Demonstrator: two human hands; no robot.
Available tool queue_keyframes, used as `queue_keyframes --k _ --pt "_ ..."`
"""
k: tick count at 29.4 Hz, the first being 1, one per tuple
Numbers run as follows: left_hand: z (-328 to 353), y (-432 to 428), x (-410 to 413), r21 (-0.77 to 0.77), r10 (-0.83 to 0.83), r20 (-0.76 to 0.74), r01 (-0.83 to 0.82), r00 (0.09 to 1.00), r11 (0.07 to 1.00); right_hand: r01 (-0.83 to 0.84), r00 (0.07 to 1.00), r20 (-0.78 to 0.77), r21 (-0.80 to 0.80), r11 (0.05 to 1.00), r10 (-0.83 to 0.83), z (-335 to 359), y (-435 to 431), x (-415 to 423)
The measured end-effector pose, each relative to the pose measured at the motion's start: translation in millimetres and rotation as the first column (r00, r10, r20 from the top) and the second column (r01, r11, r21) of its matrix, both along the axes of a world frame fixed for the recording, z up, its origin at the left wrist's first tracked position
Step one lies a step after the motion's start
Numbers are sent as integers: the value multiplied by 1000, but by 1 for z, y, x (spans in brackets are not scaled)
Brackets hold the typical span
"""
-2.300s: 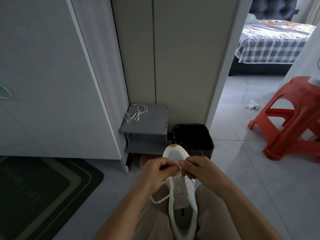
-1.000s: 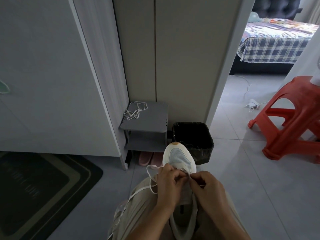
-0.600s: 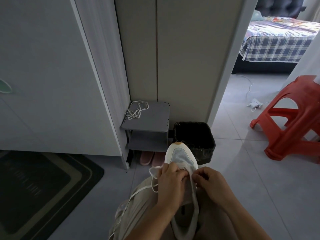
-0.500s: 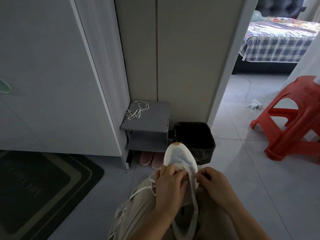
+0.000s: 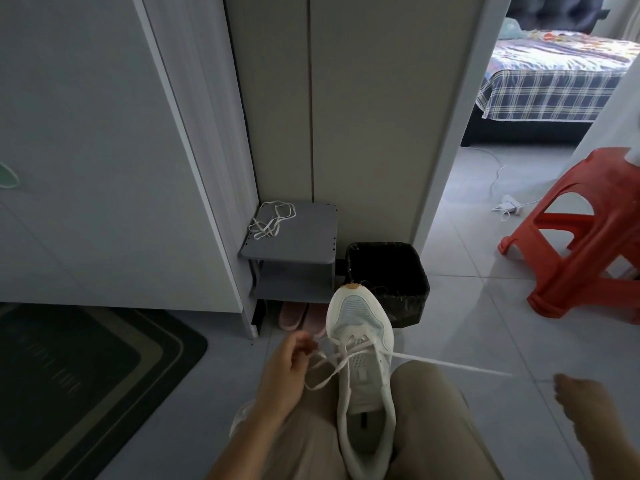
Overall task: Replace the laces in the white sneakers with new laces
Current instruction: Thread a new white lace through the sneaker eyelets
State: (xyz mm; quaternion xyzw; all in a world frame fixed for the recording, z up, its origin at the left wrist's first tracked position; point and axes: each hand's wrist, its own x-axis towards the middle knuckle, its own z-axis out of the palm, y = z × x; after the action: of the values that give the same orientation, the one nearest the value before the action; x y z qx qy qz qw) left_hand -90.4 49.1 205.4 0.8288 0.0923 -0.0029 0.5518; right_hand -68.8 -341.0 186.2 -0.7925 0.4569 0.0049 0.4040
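White mesh sneaker (image 5: 362, 375) lies on the beige-trousered lap (image 5: 433, 410), toe pointing far. Its flat white lace (image 5: 450, 365) is threaded only through the eyelets nearest the toe. The left hand (image 5: 291, 365) pinches one slack, looping end just left of the shoe. The right hand (image 5: 585, 400), out to the right and blurred, seems to pinch the other end, drawn taut. Best now: match both ends in length, keep the lace untwisted, and pull gently so the shoe does not slide.

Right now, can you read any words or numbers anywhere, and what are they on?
Mat: faint lettering, too dark and blurred to read.
Sneaker: small dark tag inside, too small to read.
Nothing else shows any writing.
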Motion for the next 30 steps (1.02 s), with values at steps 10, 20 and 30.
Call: queue_keyframes --k 10,20,30 --pt "31 0 2 -239 -42 -76 23 996 971 -900 262 77 -342 272 962 46 178 0" --pt "32 4 5 -794 47 -20 -45 999 606 -696 566 66 -495 520 822 50 77 -3" --pt "16 -6 4 -120 -175 134 191 975 974 -726 555 -59 -522 448 830 31 102 -12"
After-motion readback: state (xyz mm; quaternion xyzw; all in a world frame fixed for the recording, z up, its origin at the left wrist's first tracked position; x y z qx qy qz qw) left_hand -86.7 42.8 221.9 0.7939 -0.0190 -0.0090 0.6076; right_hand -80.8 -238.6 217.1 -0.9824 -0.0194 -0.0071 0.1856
